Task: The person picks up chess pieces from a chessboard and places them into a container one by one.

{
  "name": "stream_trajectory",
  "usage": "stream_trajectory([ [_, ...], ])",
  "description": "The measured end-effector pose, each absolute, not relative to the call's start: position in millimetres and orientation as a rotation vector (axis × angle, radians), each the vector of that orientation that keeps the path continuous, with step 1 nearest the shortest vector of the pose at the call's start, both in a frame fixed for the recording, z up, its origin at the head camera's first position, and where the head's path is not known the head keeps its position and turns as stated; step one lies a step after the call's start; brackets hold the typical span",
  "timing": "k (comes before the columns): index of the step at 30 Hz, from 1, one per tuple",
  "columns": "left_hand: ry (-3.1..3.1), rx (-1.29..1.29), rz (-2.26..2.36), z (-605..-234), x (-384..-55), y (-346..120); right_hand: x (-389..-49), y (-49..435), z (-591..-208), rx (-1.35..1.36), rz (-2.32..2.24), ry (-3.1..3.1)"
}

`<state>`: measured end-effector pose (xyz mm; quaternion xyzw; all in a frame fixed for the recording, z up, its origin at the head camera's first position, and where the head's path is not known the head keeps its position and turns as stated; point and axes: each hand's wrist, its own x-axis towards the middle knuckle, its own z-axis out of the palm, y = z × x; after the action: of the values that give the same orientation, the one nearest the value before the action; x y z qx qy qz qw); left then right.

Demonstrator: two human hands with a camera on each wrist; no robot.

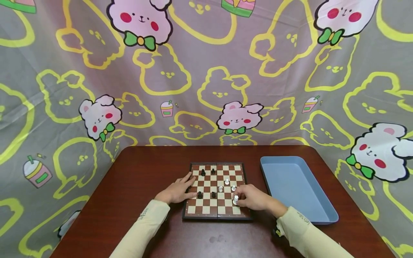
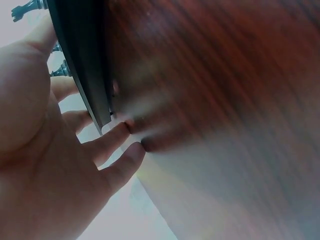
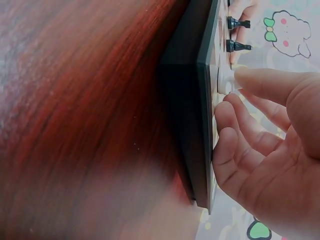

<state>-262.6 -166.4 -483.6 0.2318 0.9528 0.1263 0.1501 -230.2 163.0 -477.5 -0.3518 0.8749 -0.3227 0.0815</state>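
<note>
A chessboard [image 1: 209,209] with brown and cream squares lies on the table. My left hand [image 1: 175,191] rests along its left edge, thumb over the board, and the left wrist view shows its fingers [image 2: 120,167] fairly straight beside the dark rim. On the right half of the board, my right hand [image 1: 253,197] pinches a white chess piece [image 1: 236,200] between thumb and fingers; in the right wrist view this piece [image 3: 226,80] is partly hidden. Three white pawns [image 1: 227,182] stand close by. Several black chess pieces [image 1: 200,195] stand on the left half.
A shallow blue tray [image 1: 298,190] lies right of the board, near my right forearm. The reddish-brown wooden table [image 1: 145,161] is enclosed by a cartoon-printed cloth [image 1: 193,82] behind and at the sides. A small dark object [image 1: 276,233] shows beneath my right cuff.
</note>
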Motion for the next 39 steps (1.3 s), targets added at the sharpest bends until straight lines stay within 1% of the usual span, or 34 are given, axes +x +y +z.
stream_trajectory([
  [11, 2.737, 0.666, 0.358, -484.9, -262.4, -166.9, -230.2, 163.9, -473.9, -0.983, -0.985, 2.631],
  [19, 2.747, 0.664, 0.376, -486.0, -262.4, -167.6, -234.1, 171.2, -459.1, -0.986, -1.013, 2.712],
  [33, 2.754, 0.664, 0.368, -487.1, -260.9, -167.2, -259.6, 206.4, -444.3, -0.877, -0.970, 2.777],
  [39, 2.755, 0.666, 0.367, -487.0, -260.3, -167.0, -270.5, 225.4, -438.3, -0.786, -0.961, 2.790],
])
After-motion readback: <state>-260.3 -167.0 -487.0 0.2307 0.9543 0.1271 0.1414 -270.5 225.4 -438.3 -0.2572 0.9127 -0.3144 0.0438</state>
